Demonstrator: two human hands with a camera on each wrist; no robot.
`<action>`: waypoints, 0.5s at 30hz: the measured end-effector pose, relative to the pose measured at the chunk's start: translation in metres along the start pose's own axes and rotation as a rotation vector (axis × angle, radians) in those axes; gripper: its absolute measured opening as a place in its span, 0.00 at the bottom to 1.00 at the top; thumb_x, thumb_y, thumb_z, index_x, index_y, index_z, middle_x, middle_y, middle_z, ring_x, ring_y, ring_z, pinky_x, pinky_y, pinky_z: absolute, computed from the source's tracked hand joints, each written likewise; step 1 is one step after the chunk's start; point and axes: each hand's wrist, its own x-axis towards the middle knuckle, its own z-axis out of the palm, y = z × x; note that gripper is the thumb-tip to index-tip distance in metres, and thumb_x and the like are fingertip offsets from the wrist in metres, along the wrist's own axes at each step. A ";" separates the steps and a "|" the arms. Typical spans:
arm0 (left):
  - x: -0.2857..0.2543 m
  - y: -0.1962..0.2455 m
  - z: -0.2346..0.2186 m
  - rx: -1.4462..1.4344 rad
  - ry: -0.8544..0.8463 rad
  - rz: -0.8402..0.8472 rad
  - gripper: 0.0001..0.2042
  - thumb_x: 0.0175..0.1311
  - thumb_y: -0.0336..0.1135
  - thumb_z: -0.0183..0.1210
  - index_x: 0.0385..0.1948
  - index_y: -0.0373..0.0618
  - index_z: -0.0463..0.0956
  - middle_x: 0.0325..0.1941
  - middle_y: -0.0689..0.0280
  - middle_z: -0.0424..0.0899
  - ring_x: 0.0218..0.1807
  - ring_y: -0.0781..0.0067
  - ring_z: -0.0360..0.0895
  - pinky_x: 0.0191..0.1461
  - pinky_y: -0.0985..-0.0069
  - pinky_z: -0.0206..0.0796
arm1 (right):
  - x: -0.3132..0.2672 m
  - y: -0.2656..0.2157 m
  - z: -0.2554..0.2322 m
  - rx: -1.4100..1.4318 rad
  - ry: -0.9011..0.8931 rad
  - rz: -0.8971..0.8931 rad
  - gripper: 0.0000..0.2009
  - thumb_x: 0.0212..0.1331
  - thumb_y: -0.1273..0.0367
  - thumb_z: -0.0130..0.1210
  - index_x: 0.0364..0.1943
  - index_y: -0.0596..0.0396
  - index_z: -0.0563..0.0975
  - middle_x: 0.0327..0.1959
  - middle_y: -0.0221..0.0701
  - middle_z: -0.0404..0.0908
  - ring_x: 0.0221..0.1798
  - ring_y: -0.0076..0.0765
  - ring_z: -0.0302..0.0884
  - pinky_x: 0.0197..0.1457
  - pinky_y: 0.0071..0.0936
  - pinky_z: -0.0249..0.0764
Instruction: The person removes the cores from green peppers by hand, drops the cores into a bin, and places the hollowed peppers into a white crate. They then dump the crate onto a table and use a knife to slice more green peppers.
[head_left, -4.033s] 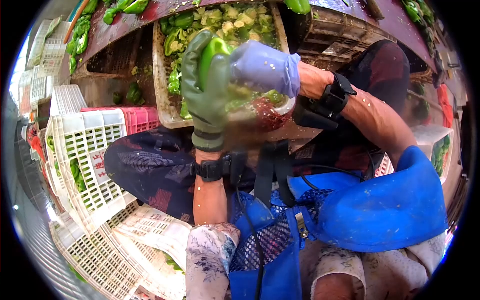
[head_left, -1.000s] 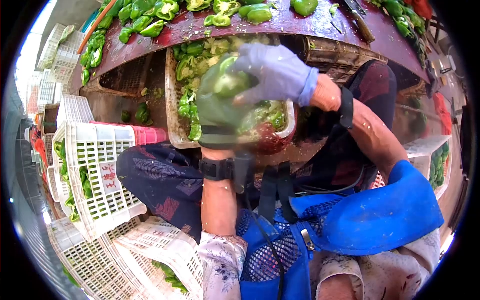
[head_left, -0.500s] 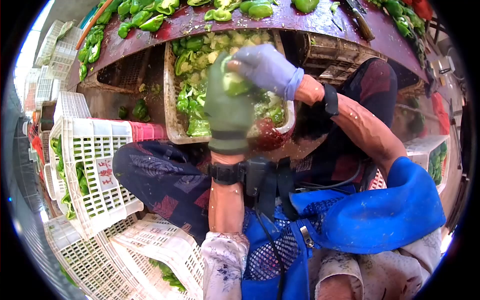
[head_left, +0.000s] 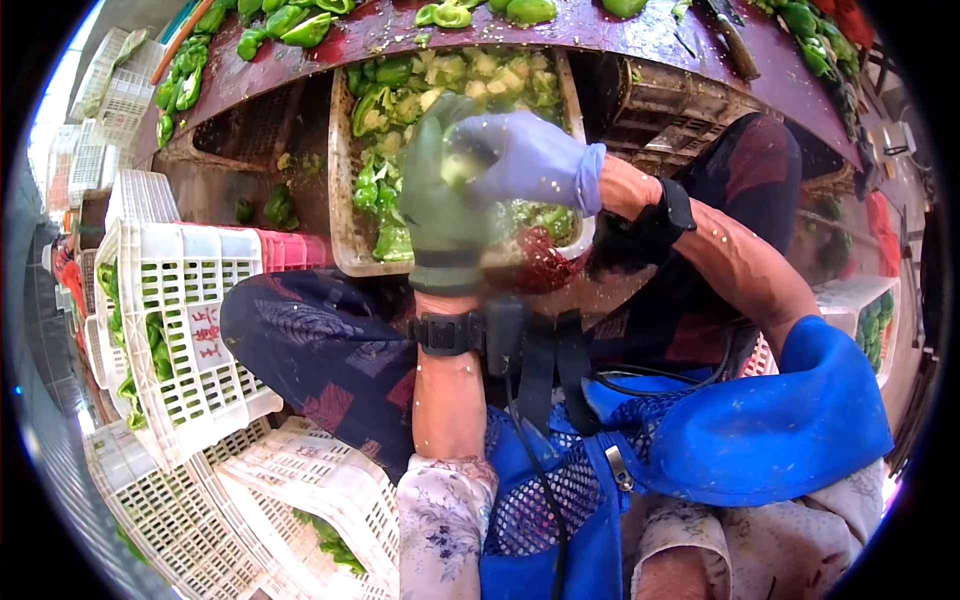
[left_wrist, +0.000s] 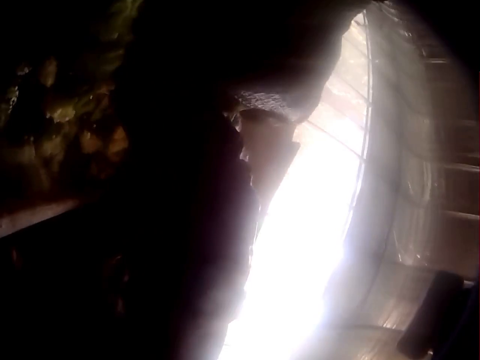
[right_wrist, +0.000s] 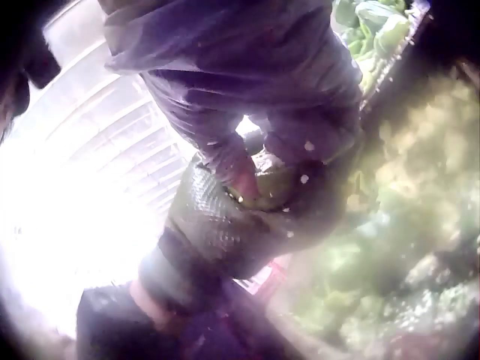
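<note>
My left hand (head_left: 440,215), in a green glove, holds a green bell pepper (head_left: 458,170) over a crate of pepper scraps. The pepper's pale inside faces my right hand. In a purple glove, my right hand (head_left: 530,165) has its curled fingers and thumb at the pepper's opening. The right wrist view shows the thumb and fingers gripping at the pepper (right_wrist: 274,187), with the bare-looking fingertip (right_wrist: 244,184) at its rim. The fingers hide much of the pepper. The left wrist view is mostly dark.
The scrap crate (head_left: 342,210) stands at the front of a purple table (head_left: 590,38), which bears cut peppers (head_left: 305,30) and a wooden-handled knife (head_left: 738,48). White crates (head_left: 205,385) stand at the left. Another crate (head_left: 665,105) lies under the table.
Four seconds ago the pepper looked whole in my left hand. Its pale inside now shows. My right hand's fingers, spread a second ago, have curled in at the pepper's opening.
</note>
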 end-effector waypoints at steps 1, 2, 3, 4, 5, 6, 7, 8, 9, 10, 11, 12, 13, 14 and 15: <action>-0.001 -0.001 0.002 -0.103 -0.013 -0.035 0.22 0.72 0.45 0.45 0.55 0.35 0.71 0.55 0.54 0.78 0.58 0.59 0.75 0.63 0.67 0.67 | -0.001 -0.002 -0.003 0.039 -0.056 0.067 0.11 0.46 0.70 0.64 0.32 0.60 0.77 0.23 0.39 0.79 0.27 0.39 0.78 0.34 0.37 0.74; -0.002 0.000 0.002 -0.102 -0.026 -0.028 0.22 0.72 0.46 0.45 0.54 0.35 0.72 0.54 0.54 0.78 0.57 0.60 0.76 0.63 0.67 0.68 | -0.001 -0.005 -0.007 0.077 -0.113 0.136 0.11 0.45 0.70 0.64 0.30 0.60 0.77 0.21 0.38 0.79 0.26 0.36 0.77 0.33 0.36 0.73; -0.003 0.000 0.001 -0.100 -0.039 -0.022 0.22 0.72 0.47 0.44 0.54 0.36 0.72 0.52 0.53 0.79 0.56 0.60 0.77 0.62 0.67 0.68 | -0.003 -0.006 -0.010 0.093 -0.148 0.156 0.12 0.41 0.69 0.65 0.28 0.62 0.77 0.22 0.38 0.79 0.26 0.31 0.75 0.32 0.33 0.72; -0.004 0.001 0.001 -0.099 -0.052 -0.016 0.22 0.73 0.48 0.44 0.53 0.36 0.73 0.51 0.53 0.80 0.55 0.60 0.78 0.61 0.68 0.69 | -0.004 -0.004 -0.009 0.106 -0.165 0.144 0.12 0.42 0.68 0.66 0.29 0.62 0.78 0.22 0.37 0.79 0.26 0.31 0.75 0.32 0.33 0.72; -0.005 0.003 0.000 -0.131 -0.056 -0.050 0.22 0.72 0.46 0.44 0.53 0.36 0.73 0.51 0.53 0.80 0.54 0.60 0.78 0.61 0.68 0.69 | -0.005 -0.002 -0.008 0.117 -0.183 0.131 0.13 0.44 0.68 0.66 0.30 0.62 0.78 0.23 0.36 0.80 0.26 0.30 0.75 0.32 0.33 0.72; -0.005 0.001 -0.002 -0.133 -0.070 -0.049 0.21 0.72 0.45 0.45 0.53 0.35 0.73 0.51 0.52 0.80 0.54 0.61 0.78 0.60 0.68 0.70 | -0.006 -0.001 -0.008 0.128 -0.201 0.117 0.13 0.45 0.67 0.67 0.31 0.62 0.79 0.23 0.35 0.80 0.26 0.29 0.74 0.32 0.32 0.72; -0.006 -0.001 -0.003 -0.134 -0.084 -0.048 0.21 0.72 0.43 0.45 0.54 0.34 0.73 0.51 0.52 0.80 0.53 0.61 0.79 0.59 0.68 0.71 | -0.007 -0.001 -0.009 0.175 -0.222 0.110 0.14 0.47 0.66 0.67 0.32 0.63 0.79 0.23 0.34 0.81 0.27 0.28 0.74 0.33 0.32 0.71; -0.006 -0.002 -0.005 -0.135 -0.098 -0.047 0.20 0.71 0.41 0.45 0.54 0.33 0.72 0.51 0.52 0.80 0.52 0.62 0.79 0.58 0.69 0.71 | -0.008 -0.002 -0.012 0.223 -0.243 0.102 0.15 0.49 0.65 0.68 0.33 0.63 0.80 0.24 0.34 0.81 0.27 0.28 0.74 0.33 0.31 0.71; -0.007 0.001 -0.010 -0.073 -0.136 0.018 0.20 0.72 0.39 0.44 0.56 0.31 0.71 0.52 0.52 0.79 0.52 0.64 0.78 0.57 0.70 0.71 | -0.008 -0.001 -0.013 0.271 -0.264 0.095 0.16 0.50 0.63 0.68 0.34 0.63 0.80 0.24 0.33 0.81 0.28 0.27 0.74 0.33 0.31 0.71; -0.009 0.002 -0.013 -0.012 -0.177 0.082 0.20 0.73 0.36 0.44 0.57 0.30 0.70 0.53 0.53 0.78 0.53 0.65 0.77 0.57 0.71 0.70 | -0.009 -0.001 -0.012 0.259 -0.250 0.092 0.16 0.52 0.62 0.68 0.36 0.63 0.81 0.24 0.32 0.81 0.28 0.26 0.74 0.34 0.30 0.71; -0.010 -0.002 -0.013 -0.024 -0.165 0.075 0.20 0.73 0.37 0.43 0.58 0.29 0.69 0.52 0.52 0.78 0.50 0.64 0.78 0.56 0.71 0.71 | -0.009 0.000 -0.011 0.246 -0.234 0.089 0.17 0.53 0.61 0.67 0.37 0.63 0.81 0.25 0.31 0.82 0.29 0.26 0.74 0.34 0.30 0.71; -0.009 -0.004 -0.011 -0.021 -0.164 0.039 0.21 0.73 0.37 0.43 0.58 0.29 0.68 0.52 0.52 0.78 0.50 0.64 0.78 0.56 0.71 0.71 | -0.008 0.000 -0.010 0.233 -0.218 0.086 0.18 0.54 0.59 0.67 0.38 0.62 0.81 0.25 0.31 0.82 0.29 0.25 0.74 0.35 0.30 0.71; -0.009 -0.005 -0.011 -0.019 -0.164 0.004 0.21 0.73 0.37 0.43 0.59 0.29 0.68 0.52 0.52 0.78 0.50 0.63 0.78 0.55 0.71 0.71 | -0.007 0.002 -0.008 0.237 -0.222 0.099 0.18 0.54 0.59 0.67 0.39 0.61 0.82 0.26 0.35 0.83 0.30 0.30 0.76 0.36 0.31 0.73; -0.010 -0.004 -0.010 -0.091 -0.164 -0.044 0.20 0.73 0.36 0.42 0.59 0.30 0.68 0.52 0.53 0.78 0.50 0.64 0.78 0.55 0.71 0.72 | -0.008 0.000 -0.006 0.162 -0.200 0.069 0.17 0.54 0.60 0.66 0.39 0.60 0.82 0.27 0.37 0.83 0.30 0.32 0.77 0.36 0.32 0.73; -0.011 -0.003 -0.009 -0.164 -0.160 -0.093 0.20 0.73 0.36 0.42 0.59 0.30 0.68 0.52 0.53 0.78 0.50 0.64 0.79 0.55 0.70 0.72 | -0.009 -0.002 -0.004 0.086 -0.179 0.038 0.16 0.54 0.60 0.66 0.39 0.59 0.82 0.27 0.39 0.83 0.30 0.34 0.78 0.37 0.33 0.74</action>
